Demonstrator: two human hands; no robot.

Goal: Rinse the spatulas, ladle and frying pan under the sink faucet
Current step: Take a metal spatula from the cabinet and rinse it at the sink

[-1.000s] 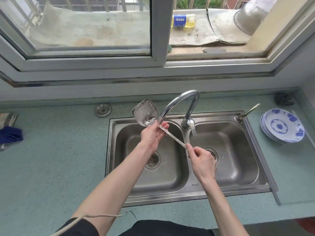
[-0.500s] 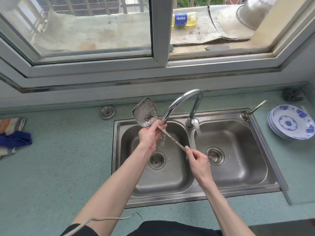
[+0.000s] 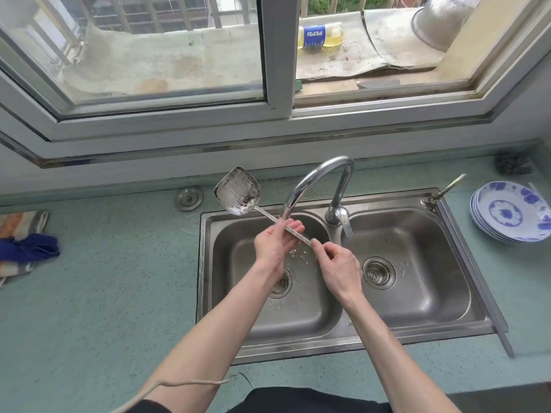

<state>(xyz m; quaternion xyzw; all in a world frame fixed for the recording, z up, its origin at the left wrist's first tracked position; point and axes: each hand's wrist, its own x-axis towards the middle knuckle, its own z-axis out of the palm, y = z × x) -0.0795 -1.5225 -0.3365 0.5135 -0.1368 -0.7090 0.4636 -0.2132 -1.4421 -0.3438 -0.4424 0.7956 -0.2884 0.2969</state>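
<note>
Over sink (image 3: 465, 320), both hands' grip round spatula (image 3: 238, 190).

- The faucet (image 3: 316, 186) arches over the left basin (image 3: 301, 308); its spout ends just above the spatula (image 3: 238, 190) handle, so room above that basin's rear is tight.
- The spatula slants across the left basin's back, held by the left hand (image 3: 272, 242) and right hand (image 3: 337, 263), its blade over the tabletop (image 3: 104, 293) behind the rim.
- Both forearms cross the left basin's front half.
- The right basin (image 3: 423, 281) lies open to reach from above and the front.
- A plate stack (image 3: 511, 216) sits right of the sink; a small tap (image 3: 444, 189) stands at that basin's back corner.
- Folded cloths (image 3: 24, 242) lie at the tabletop's far left, well apart from the sink; open tabletop lies between.
</note>
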